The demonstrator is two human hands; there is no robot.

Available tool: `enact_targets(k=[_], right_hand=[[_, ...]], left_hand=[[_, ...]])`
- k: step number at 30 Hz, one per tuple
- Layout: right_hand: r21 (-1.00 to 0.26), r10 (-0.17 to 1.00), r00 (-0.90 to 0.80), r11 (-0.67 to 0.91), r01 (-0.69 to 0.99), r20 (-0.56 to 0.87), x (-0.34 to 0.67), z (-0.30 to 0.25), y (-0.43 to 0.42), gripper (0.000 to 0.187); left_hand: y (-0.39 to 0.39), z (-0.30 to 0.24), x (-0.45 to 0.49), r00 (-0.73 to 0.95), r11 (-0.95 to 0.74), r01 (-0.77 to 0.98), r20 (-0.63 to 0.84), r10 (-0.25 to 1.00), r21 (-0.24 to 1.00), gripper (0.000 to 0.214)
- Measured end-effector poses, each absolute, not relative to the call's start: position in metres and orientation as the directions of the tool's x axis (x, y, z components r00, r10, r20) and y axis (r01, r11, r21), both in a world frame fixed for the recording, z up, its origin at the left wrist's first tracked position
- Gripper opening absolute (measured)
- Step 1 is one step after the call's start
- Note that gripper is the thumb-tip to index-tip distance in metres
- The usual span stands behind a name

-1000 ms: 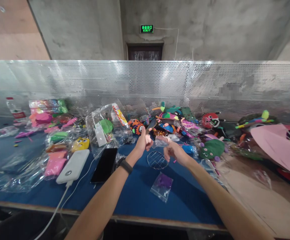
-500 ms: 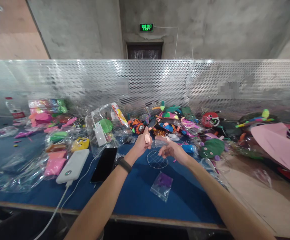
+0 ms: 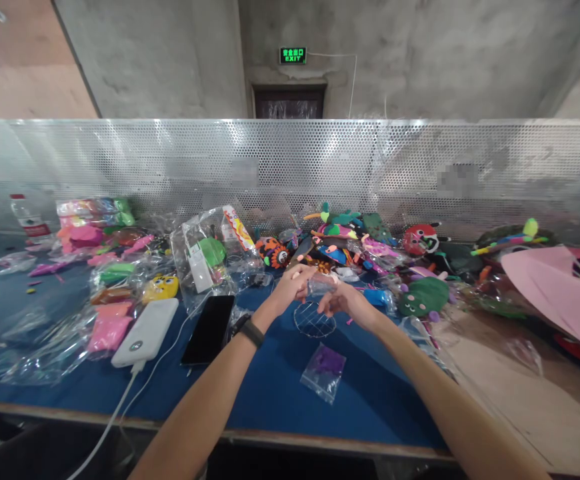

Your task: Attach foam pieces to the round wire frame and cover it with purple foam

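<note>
Above the table my left hand is closed, its fingers bent, with a small bit of a pale pinkish lump that looks like soft clay showing at them. My right hand faces it, fingertips close to the left ones; its index finger points left and the other fingers curl. Something pale shows at its index finger, too small to name. Below the hands lies a round wire mesh. Nearer me is a small clear zip bag with purple material.
A black phone and a white power bank with cable lie left of my arms. Colourful clay figures and plastic bags pile up along the perforated metal divider. A green figure and pink sheet are at right.
My left hand has turned and moved slightly right and down, its fingers now near the right hand's. The pale lump is mostly hidden now. My right hand has barely moved.
</note>
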State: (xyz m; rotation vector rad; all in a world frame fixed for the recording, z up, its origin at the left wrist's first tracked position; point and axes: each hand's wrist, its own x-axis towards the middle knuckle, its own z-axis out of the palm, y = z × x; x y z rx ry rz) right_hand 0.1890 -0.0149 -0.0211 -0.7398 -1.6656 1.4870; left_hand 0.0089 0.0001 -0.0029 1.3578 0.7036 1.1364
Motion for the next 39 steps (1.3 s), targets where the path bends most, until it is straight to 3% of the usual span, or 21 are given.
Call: enact_targets(k=[6, 13, 19, 28, 34, 39], right_hand=[[-0.990, 0.844, -0.519, 0.127, -0.054, 0.136, 0.184, -0.014, -0.022, 0.051], [-0.987, 0.820, -0.550, 0.106, -0.124, 0.157, 0.184, -0.010, -0.029, 0.051], [-0.974, 0.830, -0.529, 0.072, -0.214, 0.178, 0.180, -0.016, -0.029, 0.035], [-0.948, 0.820, -0.569, -0.131, -0.289, 0.060, 0.178, -0.003, -0.040, 0.028], [-0.975, 0.861, -0.506, -0.075, -0.211, 0.043, 0.175, -0.008, -0.034, 0.040], [-0.993, 0.875, -0.477, 0.111, 0.029, 0.084, 0.176, -0.013, -0.025, 0.056]], left_hand=[[-0.009, -0.003, 0.013, 0.403, -0.327, 0.004, 0.298, 0.865, 0.945, 0.040], [-0.005, -0.005, 0.011, 0.413, -0.386, 0.099, 0.315, 0.854, 0.917, 0.037], [-0.004, -0.006, 0.008, 0.457, -0.453, 0.177, 0.335, 0.824, 0.874, 0.038], [-0.005, -0.005, 0.010, 0.445, -0.496, 0.177, 0.381, 0.810, 0.850, 0.040], [-0.001, -0.010, 0.011, 0.433, -0.509, 0.181, 0.396, 0.809, 0.842, 0.036], [0.002, -0.010, 0.009, 0.347, -0.542, 0.312, 0.437, 0.830, 0.780, 0.030]])
